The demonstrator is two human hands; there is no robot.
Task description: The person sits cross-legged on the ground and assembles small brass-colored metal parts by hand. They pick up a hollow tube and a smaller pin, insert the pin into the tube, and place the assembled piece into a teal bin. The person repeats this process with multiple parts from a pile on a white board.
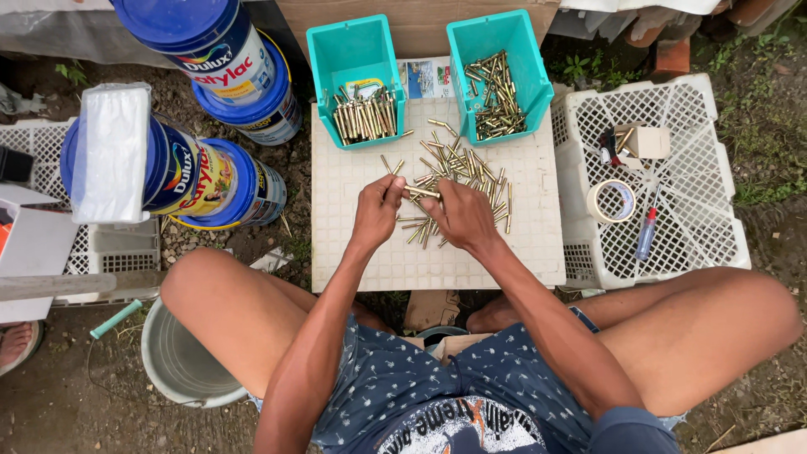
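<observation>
The left hand (376,210) and right hand (458,214) are meeting over the white board (437,252), both pinching one brass pin (423,192) between them, its long axis lying across from hand to hand. The loose heap of pins (458,168) is spreading just beyond the knuckles, nearer the right hand. Farther out, the left teal bin (353,59) and right teal bin (496,42) are sitting at the board's far edge, both holding pins
</observation>
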